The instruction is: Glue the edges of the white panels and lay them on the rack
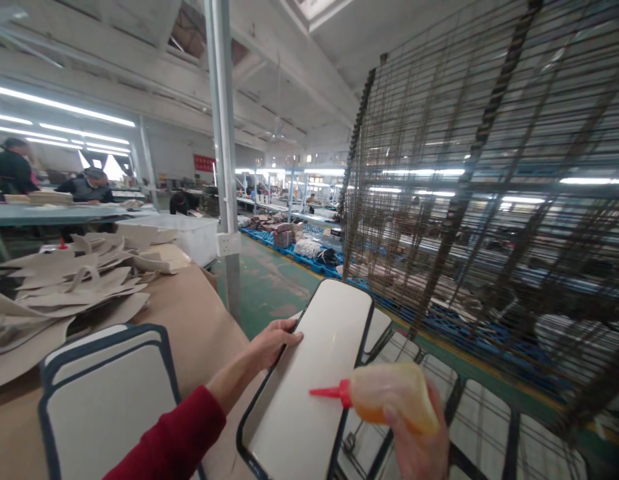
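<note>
A white panel with rounded corners and a dark blue edge (319, 347) is tilted up in front of me. My left hand (277, 340) grips its left edge, thumb on the white face and the other fingers out of sight behind it. In my right hand (419, 433) is a squeeze bottle (389, 393) of yellowish liquid with a red pointed nozzle. The bottle lies sideways, its nozzle pointing left over the panel's face; whether the tip touches cannot be made out. Similar blue-edged panels (109, 407) lie stacked on the table at lower left.
Beige cut pieces (89, 280) are heaped on the brown tabletop (194, 307). A tall wire rack (439, 167) rises on the right, with more panels (482, 413) lying on its lower mesh. A metal post (222, 133) stands ahead. Several people work at tables at far left.
</note>
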`<act>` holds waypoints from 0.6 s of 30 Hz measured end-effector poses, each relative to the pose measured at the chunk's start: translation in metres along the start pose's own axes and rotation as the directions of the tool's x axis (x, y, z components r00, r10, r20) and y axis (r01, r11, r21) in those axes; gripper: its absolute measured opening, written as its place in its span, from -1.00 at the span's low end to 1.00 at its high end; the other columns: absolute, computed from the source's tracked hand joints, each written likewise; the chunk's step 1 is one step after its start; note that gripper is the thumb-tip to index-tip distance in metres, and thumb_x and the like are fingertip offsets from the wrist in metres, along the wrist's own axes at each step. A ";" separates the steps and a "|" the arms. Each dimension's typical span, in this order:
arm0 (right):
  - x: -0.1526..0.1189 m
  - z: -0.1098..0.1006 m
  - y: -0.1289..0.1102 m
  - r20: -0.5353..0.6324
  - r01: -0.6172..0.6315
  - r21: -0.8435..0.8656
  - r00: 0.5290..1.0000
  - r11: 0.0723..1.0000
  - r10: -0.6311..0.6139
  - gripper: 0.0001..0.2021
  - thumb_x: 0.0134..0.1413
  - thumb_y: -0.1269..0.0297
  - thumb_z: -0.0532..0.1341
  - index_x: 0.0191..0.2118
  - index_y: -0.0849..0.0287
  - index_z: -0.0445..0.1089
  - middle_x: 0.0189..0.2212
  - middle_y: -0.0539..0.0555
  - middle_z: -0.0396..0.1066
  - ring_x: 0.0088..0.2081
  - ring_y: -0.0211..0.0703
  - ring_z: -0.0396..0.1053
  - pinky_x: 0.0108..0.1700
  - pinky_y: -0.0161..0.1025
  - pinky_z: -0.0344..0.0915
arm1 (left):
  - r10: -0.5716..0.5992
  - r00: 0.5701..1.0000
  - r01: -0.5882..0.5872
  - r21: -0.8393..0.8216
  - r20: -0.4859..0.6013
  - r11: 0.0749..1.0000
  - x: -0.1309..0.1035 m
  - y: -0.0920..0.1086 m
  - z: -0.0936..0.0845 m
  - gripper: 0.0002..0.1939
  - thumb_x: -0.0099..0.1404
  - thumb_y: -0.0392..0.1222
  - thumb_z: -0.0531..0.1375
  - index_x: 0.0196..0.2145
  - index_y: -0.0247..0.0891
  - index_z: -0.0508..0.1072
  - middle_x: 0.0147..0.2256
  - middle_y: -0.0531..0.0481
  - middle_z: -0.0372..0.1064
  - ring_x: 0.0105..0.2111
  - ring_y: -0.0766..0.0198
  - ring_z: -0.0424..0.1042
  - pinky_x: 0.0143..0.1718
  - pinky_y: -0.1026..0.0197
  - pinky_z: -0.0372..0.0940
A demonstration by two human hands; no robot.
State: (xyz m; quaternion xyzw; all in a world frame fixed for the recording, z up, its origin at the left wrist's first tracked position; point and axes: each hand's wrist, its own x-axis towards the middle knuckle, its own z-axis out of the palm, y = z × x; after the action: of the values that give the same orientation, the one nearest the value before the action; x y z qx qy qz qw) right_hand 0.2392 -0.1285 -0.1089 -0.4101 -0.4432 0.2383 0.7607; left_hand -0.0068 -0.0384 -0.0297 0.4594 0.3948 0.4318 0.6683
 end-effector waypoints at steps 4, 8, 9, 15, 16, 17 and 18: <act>-0.007 0.006 -0.003 0.013 -0.019 0.008 1.000 1.000 0.019 -0.27 -0.25 0.07 0.47 0.09 0.14 0.29 -0.09 0.16 0.44 -0.16 0.07 0.44 -0.21 -0.13 0.48 | 0.038 0.999 -0.037 0.012 -0.023 0.999 -0.002 -0.001 0.001 -0.51 -0.34 -0.10 0.47 -0.39 -0.36 0.56 -0.50 -0.07 0.53 -0.53 0.21 0.45 -0.43 0.23 0.33; 0.058 0.022 -0.013 -0.189 0.123 -0.006 0.974 0.992 -0.122 -0.28 -0.25 0.05 0.46 0.07 0.20 0.28 -0.06 0.17 0.38 -0.10 0.04 0.39 0.01 0.05 0.36 | 0.039 0.999 -0.041 0.049 0.023 0.998 -0.010 0.000 0.013 -0.50 -0.27 -0.09 0.45 -0.32 -0.39 0.57 -0.48 -0.09 0.53 -0.51 0.20 0.45 -0.43 0.23 0.31; 0.070 0.025 -0.014 -0.216 0.135 -0.019 0.967 0.991 -0.136 -0.25 -0.27 0.04 0.47 0.07 0.19 0.28 -0.04 0.16 0.36 -0.07 0.04 0.37 0.05 0.06 0.32 | 0.045 0.998 -0.047 0.055 0.032 0.997 -0.011 0.000 0.016 -0.50 -0.25 -0.09 0.44 -0.30 -0.39 0.57 -0.47 -0.09 0.53 -0.51 0.20 0.45 -0.44 0.23 0.31; 0.013 0.020 -0.012 0.026 0.031 -0.107 0.999 0.994 -0.029 -0.29 -0.25 0.04 0.46 0.05 0.20 0.30 -0.11 0.18 0.43 -0.15 0.07 0.43 -0.15 -0.07 0.46 | 0.073 0.997 -0.072 0.054 -0.027 0.996 -0.008 0.001 0.011 -0.56 -0.26 -0.13 0.42 -0.35 -0.37 0.56 -0.51 -0.05 0.51 -0.51 0.19 0.44 -0.46 0.25 0.27; -0.001 0.018 -0.013 0.045 0.013 -0.124 0.999 0.992 -0.007 -0.29 -0.23 0.01 0.44 0.07 0.18 0.29 -0.08 0.18 0.42 -0.12 0.08 0.43 -0.14 -0.10 0.46 | 0.076 0.996 -0.074 0.050 -0.042 0.996 -0.008 0.001 0.008 -0.56 -0.27 -0.14 0.41 -0.36 -0.37 0.56 -0.52 -0.04 0.50 -0.52 0.20 0.44 -0.46 0.26 0.27; -0.010 0.017 -0.016 0.050 0.002 -0.139 0.999 0.990 0.005 -0.29 -0.23 -0.02 0.44 0.07 0.15 0.30 -0.08 0.17 0.42 -0.12 0.08 0.43 -0.15 -0.11 0.46 | 0.079 0.995 -0.076 0.051 -0.055 0.996 -0.009 0.002 0.005 -0.57 -0.27 -0.15 0.41 -0.36 -0.37 0.56 -0.52 -0.03 0.50 -0.52 0.21 0.43 -0.46 0.25 0.27; -0.012 0.016 -0.018 0.026 -0.002 -0.129 1.000 0.992 0.005 -0.29 -0.25 -0.01 0.44 0.06 0.14 0.31 -0.08 0.16 0.42 -0.12 0.08 0.43 -0.15 -0.11 0.47 | 0.081 0.995 -0.077 0.056 -0.062 0.995 -0.012 0.002 0.002 -0.57 -0.26 -0.15 0.40 -0.35 -0.37 0.56 -0.52 -0.03 0.50 -0.53 0.21 0.43 -0.46 0.25 0.27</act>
State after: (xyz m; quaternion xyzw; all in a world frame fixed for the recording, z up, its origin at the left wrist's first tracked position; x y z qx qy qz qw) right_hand 0.2197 -0.1405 -0.0947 -0.4561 -0.4669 0.2157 0.7263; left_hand -0.0088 -0.0496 -0.0252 0.4783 0.4091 0.4616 0.6252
